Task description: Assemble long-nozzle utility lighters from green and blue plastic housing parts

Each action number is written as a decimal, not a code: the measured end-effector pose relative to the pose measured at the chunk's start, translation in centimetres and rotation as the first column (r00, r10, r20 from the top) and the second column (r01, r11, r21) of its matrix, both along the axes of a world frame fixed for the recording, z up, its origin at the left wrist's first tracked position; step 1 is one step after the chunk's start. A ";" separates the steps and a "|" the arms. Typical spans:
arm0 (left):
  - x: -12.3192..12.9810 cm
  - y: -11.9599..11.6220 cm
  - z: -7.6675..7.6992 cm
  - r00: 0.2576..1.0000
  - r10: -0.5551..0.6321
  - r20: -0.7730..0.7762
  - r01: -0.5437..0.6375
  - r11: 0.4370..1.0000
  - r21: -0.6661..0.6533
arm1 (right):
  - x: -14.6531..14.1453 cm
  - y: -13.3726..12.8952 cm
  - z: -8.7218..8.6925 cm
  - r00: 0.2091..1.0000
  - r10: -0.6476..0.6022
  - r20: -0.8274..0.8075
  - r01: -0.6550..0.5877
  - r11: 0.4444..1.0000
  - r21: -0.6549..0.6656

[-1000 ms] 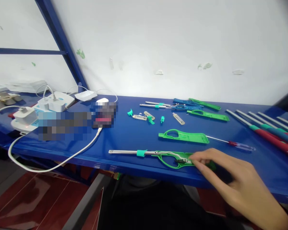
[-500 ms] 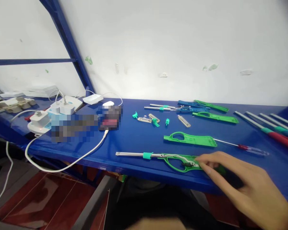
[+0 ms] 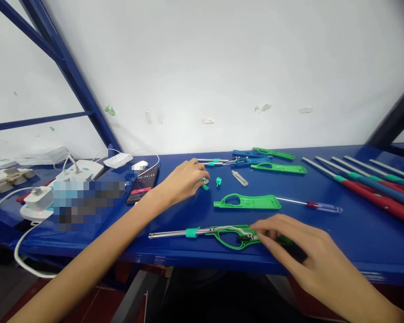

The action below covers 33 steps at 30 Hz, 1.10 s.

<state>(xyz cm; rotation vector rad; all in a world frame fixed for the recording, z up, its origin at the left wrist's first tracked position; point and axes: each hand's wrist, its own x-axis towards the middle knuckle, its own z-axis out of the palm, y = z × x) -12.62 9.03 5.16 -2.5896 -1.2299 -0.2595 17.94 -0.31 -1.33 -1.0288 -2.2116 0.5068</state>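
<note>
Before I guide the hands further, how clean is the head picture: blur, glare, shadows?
Head view: mosaic blocks hide things left of the phone; head view: pale glare on the table edge; head view: dark shadow beneath the right hand; head view: upper right corner dimmed.

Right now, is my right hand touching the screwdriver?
Apart: the head view shows a strip of blue tabletop between your right hand and the screwdriver.

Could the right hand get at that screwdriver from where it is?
Probably yes: the screwdriver lies just beyond the right hand, with nothing on top of it. That hand is touching the green shell half, though, so it might have to let go first.
</note>
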 end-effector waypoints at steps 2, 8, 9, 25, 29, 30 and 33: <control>0.2 0.3 -0.4 0.999 -0.009 -0.039 0.008 1.000 -0.011 | -0.1 0.0 0.1 1.000 0.001 -0.010 -0.001 1.000 -0.002; -0.2 0.8 -0.9 0.998 -0.023 -0.050 0.023 1.000 0.007 | -0.2 0.0 0.1 0.999 0.007 -0.032 -0.007 1.000 0.002; -0.3 0.7 -0.7 0.999 -0.021 -0.038 0.022 1.000 0.019 | -0.1 0.0 0.1 1.000 0.007 -0.030 -0.007 1.000 -0.003; 7.1 -15.1 -3.2 0.878 -0.154 0.454 0.165 0.986 0.015 | -0.7 0.2 -0.7 0.998 -0.005 0.059 0.006 1.000 -0.016; 6.6 -14.3 -4.5 0.872 -0.164 0.462 0.191 0.982 -0.012 | -0.8 0.4 -0.9 0.998 0.001 0.062 -0.002 1.000 0.021; 6.4 -14.2 -4.7 0.868 -0.160 0.470 0.192 0.981 -0.021 | -0.9 0.4 -0.9 0.998 0.004 0.063 -0.005 1.000 0.021; 6.1 -14.2 -5.1 0.868 -0.140 0.476 0.183 0.982 -0.044 | -1.0 0.3 -0.5 0.998 -0.005 0.064 0.004 1.000 0.011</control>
